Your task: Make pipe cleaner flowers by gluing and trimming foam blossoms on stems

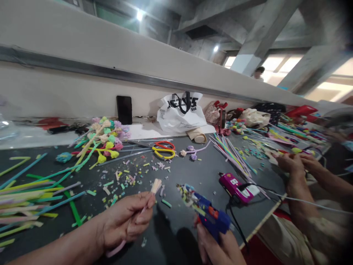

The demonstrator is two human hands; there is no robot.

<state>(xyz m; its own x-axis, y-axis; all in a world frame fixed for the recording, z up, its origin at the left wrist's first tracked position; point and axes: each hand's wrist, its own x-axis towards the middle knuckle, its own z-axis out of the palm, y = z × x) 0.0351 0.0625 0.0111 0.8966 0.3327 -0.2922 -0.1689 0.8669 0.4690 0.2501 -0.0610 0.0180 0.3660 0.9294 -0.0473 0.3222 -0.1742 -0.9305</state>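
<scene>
My left hand (129, 217) is closed around a pipe cleaner stem, with its pale cream bundled tip (156, 186) pointing up out of the fingers. A pink end (116, 249) hangs below the palm. In my right hand (215, 243) is a blue hot glue gun (211, 218) with an orange part and a small red light. Its nozzle, caked with bits of coloured fluff, points toward the left hand and stays apart from the bundle. Short pipe cleaner scraps (129, 179) lie scattered beyond the left hand.
Long pipe cleaners (24, 206) lie at the left, near a bunch of pipe cleaner flowers (104, 141). Scissors (164, 150) with red and yellow handles lie mid-table. A magenta power box (238, 187) with cables sits at right, beside a co-worker's hands (292, 162). A white bag (179, 117) stands behind.
</scene>
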